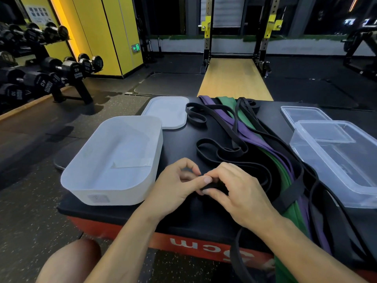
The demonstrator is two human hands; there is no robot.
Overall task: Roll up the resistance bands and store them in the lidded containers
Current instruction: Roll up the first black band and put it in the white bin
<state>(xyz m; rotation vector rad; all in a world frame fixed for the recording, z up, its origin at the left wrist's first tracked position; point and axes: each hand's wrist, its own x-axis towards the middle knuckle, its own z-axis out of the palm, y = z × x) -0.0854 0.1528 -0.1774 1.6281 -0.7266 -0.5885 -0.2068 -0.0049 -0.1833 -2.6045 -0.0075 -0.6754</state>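
we're in a gym: dumbbells (61, 70) racked on the left, squat rack (207, 37) ahead, rubber floor (169, 84) all round.

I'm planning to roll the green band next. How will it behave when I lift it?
Probably floppy: the green band follows the box top and droops over its near edge. Likely to drag neighbours, since a black band crosses over it. Flat and wide, it should roll neatly.
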